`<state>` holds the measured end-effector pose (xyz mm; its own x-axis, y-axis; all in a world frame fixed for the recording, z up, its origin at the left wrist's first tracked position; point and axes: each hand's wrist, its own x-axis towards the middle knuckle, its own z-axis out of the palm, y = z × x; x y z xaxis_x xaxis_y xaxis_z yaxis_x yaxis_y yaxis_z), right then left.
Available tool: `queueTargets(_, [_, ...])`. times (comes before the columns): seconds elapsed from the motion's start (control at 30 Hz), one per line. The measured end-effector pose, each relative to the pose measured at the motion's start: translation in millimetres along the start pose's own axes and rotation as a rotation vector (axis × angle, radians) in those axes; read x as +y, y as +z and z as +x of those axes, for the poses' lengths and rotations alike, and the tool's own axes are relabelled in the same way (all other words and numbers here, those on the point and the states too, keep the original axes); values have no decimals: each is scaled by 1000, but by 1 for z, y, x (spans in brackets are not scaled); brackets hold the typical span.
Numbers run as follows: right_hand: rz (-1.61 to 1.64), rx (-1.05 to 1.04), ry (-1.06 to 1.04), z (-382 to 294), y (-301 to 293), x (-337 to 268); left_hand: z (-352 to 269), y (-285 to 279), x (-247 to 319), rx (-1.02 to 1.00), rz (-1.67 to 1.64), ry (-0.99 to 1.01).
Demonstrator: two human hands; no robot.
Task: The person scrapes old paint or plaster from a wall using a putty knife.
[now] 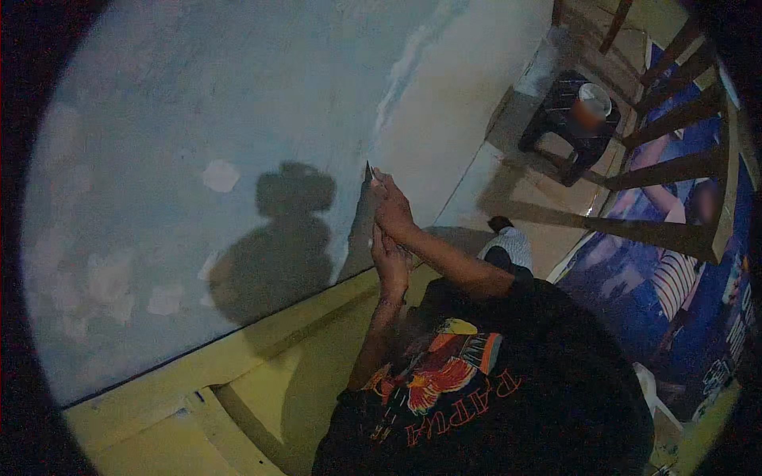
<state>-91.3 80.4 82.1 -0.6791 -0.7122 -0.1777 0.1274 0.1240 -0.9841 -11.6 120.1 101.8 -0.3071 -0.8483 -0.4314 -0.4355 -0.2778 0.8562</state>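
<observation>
My right hand [393, 208] is closed around a thin, dark, pointed tool [368, 172], perhaps a putty knife seen edge-on. Its tip points up the picture along a pale blue-grey wall [286, 95]; whether it touches the wall cannot be told. Just below is my left hand [391, 262], its fingers close against the heel of my right hand. Something small and pale shows at its edge, too small to name. Whitish patches [221, 176] mark the wall, and a pale streak [396, 83] runs up it near my hands.
A dark plastic stool [539, 143] bears a white-rimmed container [595, 98]. Beside it stands a wooden ladder-like frame [661, 235]. A printed banner [619, 285] lies beyond. Along the wall's near edge runs a yellow panelled frame [238, 357]. A cloth-covered leg [517, 245] shows past my arm.
</observation>
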Motion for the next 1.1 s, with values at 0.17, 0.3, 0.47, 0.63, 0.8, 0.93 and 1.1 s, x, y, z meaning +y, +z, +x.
queueTargets(0.17, [82, -105, 131, 1, -7, -2, -1, 5, 8, -33, -139, 128])
queueTargets(0.3, [68, 4, -87, -1, 5, 4, 9, -5, -10, 6, -212, 97])
queueTargets(0.47, [174, -54, 76, -2, 8, 11, 4, -10, -2, -23, 21, 24])
queueTargets(0.63, [146, 36, 10, -4, 7, -6, 9, -11, -4, 17, -101, 191])
queueTargets(0.8, [124, 20, 37, -3, 12, -4, 23, -27, -16, -192, -358, -85])
queueTargets(0.93, [171, 37, 88, 9, 9, -1, 20, -15, -10, -64, -66, 125])
queueTargets(1.1, [82, 32, 76, 8, 4, -17, 44, -14, -35, -94, -206, 127])
